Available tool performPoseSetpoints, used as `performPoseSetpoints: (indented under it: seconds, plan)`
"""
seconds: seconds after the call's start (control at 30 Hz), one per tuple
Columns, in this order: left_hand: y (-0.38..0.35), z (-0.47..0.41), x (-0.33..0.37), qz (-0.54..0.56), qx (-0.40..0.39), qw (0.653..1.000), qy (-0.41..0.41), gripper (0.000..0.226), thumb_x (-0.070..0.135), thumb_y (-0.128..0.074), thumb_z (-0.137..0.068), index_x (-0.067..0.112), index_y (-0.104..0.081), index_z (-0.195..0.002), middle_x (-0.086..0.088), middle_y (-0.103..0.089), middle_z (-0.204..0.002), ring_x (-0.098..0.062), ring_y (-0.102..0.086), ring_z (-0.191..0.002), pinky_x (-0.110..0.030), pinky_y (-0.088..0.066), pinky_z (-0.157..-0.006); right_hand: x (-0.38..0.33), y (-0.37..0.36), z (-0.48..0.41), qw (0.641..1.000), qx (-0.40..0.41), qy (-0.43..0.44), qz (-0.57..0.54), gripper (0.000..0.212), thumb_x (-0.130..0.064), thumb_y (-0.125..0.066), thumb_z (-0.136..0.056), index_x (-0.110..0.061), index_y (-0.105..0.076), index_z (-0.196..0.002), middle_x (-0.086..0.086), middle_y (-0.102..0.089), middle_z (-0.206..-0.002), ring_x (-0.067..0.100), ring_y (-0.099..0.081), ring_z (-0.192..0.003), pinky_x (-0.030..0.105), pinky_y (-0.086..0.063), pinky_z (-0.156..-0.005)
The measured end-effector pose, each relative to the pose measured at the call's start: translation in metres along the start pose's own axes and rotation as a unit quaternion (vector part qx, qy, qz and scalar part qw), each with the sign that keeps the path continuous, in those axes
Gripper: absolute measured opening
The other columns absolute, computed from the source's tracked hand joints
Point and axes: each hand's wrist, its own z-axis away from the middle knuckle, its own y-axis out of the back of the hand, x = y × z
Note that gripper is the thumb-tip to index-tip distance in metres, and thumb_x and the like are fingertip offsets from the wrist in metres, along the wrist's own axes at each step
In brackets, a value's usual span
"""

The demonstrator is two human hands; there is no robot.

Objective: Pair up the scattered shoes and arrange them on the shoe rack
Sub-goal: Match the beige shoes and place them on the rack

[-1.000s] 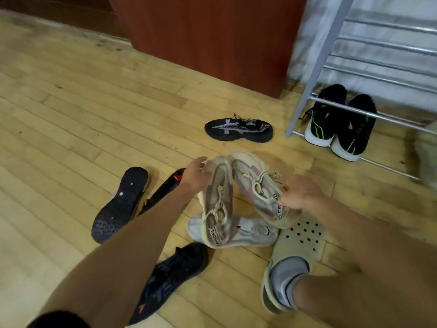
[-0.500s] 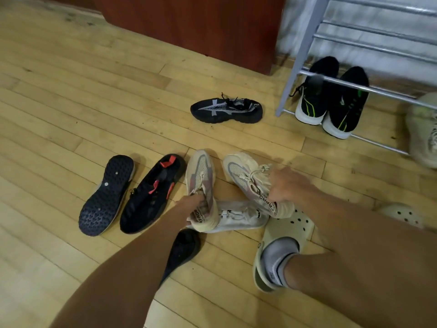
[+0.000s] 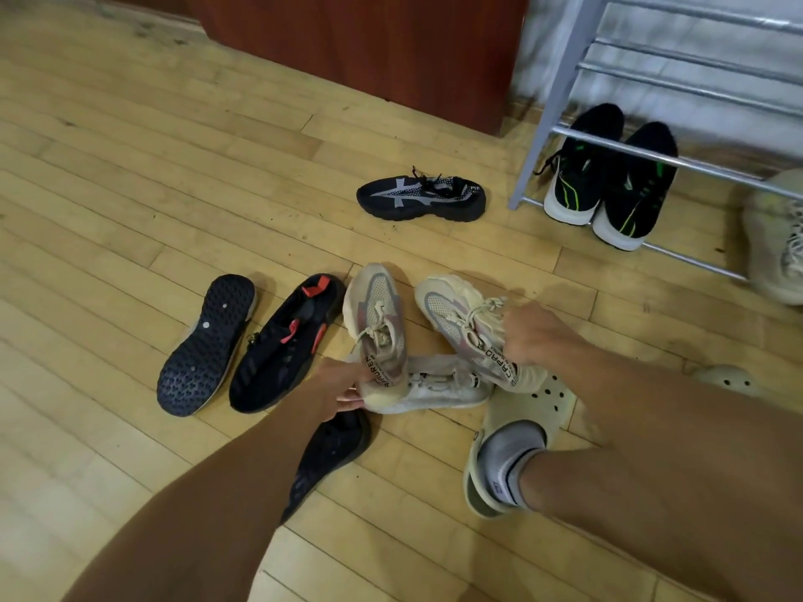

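My left hand (image 3: 336,391) grips the heel of a beige mesh sneaker (image 3: 376,317), toe pointing away. My right hand (image 3: 532,330) holds its matching beige sneaker (image 3: 456,312) by the heel and tongue. Both are just above a white sneaker (image 3: 439,386) lying on its side on the floor. To the left lie a black sneaker with red accents (image 3: 284,345) and an upturned black sole (image 3: 206,343). A black and grey sneaker (image 3: 421,197) sits alone farther back. Another black shoe (image 3: 328,456) lies under my left forearm. The grey metal shoe rack (image 3: 560,102) stands at the right.
A black pair with green stripes (image 3: 608,184) sits on the rack's bottom rails. A pale sneaker (image 3: 775,241) lies at the right edge. My foot wears a grey sock in a beige clog (image 3: 528,421); another clog (image 3: 725,380) is behind my arm. A brown cabinet (image 3: 369,50) stands behind.
Both beige sneakers have come lower and closer to me, and my left hand has shifted from the toe end to the heel. The view has tilted, showing the red-accented shoe fully.
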Motion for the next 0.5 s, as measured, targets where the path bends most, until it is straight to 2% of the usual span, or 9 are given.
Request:
performPoseSetpoints:
  seconds: [0.03, 0.1, 0.17, 0.27, 0.33, 0.37, 0.43, 0.5]
  plan:
    - [0.003, 0.004, 0.004, -0.010, 0.004, 1.000, -0.012, 0.009, -0.002, -0.066, -0.080, 0.000, -0.060, -0.087, -0.013, -0.062, -0.081, -0.023, -0.060, -0.073, -0.032, -0.055, -0.064, -0.002, 0.008, 0.003, 1.000, 0.011, 0.005, -0.001, 0.004, -0.002, -0.056, -0.089, -0.006, -0.055, -0.089, 0.002, -0.049, -0.069, 0.012, -0.048, -0.057, 0.022, -0.037, -0.050]
    - [0.008, 0.015, 0.014, -0.043, 0.004, 0.998, -0.050, 0.011, -0.001, -0.070, -0.077, -0.002, -0.063, -0.086, -0.016, -0.065, -0.085, -0.027, -0.063, -0.078, -0.034, -0.057, -0.064, -0.002, 0.025, 0.010, 1.000, 0.026, 0.010, 0.007, 0.016, -0.001, -0.057, -0.088, -0.005, -0.060, -0.103, 0.002, -0.048, -0.070, 0.017, -0.053, -0.066, 0.026, -0.042, -0.060]
    - [0.008, 0.027, 0.028, -0.065, -0.011, 0.994, -0.091, 0.016, 0.000, -0.073, -0.076, -0.005, -0.067, -0.090, -0.018, -0.068, -0.089, -0.029, -0.065, -0.078, -0.037, -0.058, -0.068, 0.002, 0.043, 0.019, 0.999, 0.044, 0.009, 0.021, 0.021, -0.001, -0.057, -0.086, -0.004, -0.061, -0.106, 0.003, -0.047, -0.071, 0.022, -0.054, -0.075, 0.027, -0.044, -0.066]
    - [0.004, 0.049, 0.054, -0.079, -0.026, 0.985, -0.149, 0.008, 0.001, -0.072, -0.077, 0.000, -0.069, -0.084, -0.016, -0.071, -0.089, -0.027, -0.068, -0.076, -0.035, -0.059, -0.068, 0.017, 0.067, 0.036, 0.998, 0.053, -0.019, 0.010, 0.018, -0.002, -0.060, -0.083, -0.002, -0.062, -0.101, 0.006, -0.051, -0.072, 0.023, -0.057, -0.073, 0.028, -0.045, -0.059]
    - [-0.001, 0.064, 0.075, -0.087, -0.042, 0.978, -0.186, 0.009, 0.002, -0.072, -0.078, 0.003, -0.069, -0.087, -0.014, -0.072, -0.090, -0.025, -0.069, -0.078, -0.030, -0.057, -0.064, 0.030, 0.084, 0.050, 0.998, 0.053, -0.034, -0.003, 0.011, -0.006, -0.063, -0.083, 0.000, -0.061, -0.092, 0.007, -0.053, -0.070, 0.023, -0.059, -0.069, 0.028, -0.046, -0.052]
    - [-0.005, 0.072, 0.086, -0.096, -0.055, 0.973, -0.202, 0.014, 0.003, -0.072, -0.079, 0.002, -0.070, -0.092, -0.012, -0.073, -0.091, -0.024, -0.070, -0.079, -0.029, -0.056, -0.063, 0.037, 0.092, 0.056, 0.998, 0.056, -0.038, -0.015, 0.011, -0.007, -0.064, -0.084, 0.002, -0.060, -0.088, 0.007, -0.052, -0.069, 0.025, -0.063, -0.073, 0.028, -0.049, -0.054]
    - [-0.015, 0.087, 0.106, -0.119, -0.080, 0.962, -0.231, 0.020, 0.004, -0.072, -0.079, 0.001, -0.069, -0.098, -0.011, -0.073, -0.093, -0.023, -0.070, -0.079, -0.026, -0.056, -0.059, 0.054, 0.106, 0.070, 0.994, 0.066, -0.060, -0.069, 0.014, -0.008, -0.066, -0.083, 0.002, -0.056, -0.083, 0.009, -0.053, -0.071, 0.031, -0.067, -0.091, 0.032, -0.054, -0.070]
    - [-0.033, 0.101, 0.123, -0.140, -0.104, 0.952, -0.252, 0.022, 0.004, -0.072, -0.077, 0.001, -0.067, -0.098, -0.012, -0.073, -0.094, -0.023, -0.069, -0.076, -0.025, -0.056, -0.057, 0.077, 0.113, 0.074, 0.980, 0.089, -0.086, -0.153, 0.014, -0.006, -0.067, -0.080, 0.002, -0.056, -0.077, 0.014, -0.060, -0.075, 0.034, -0.067, -0.091, 0.036, -0.055, -0.074]
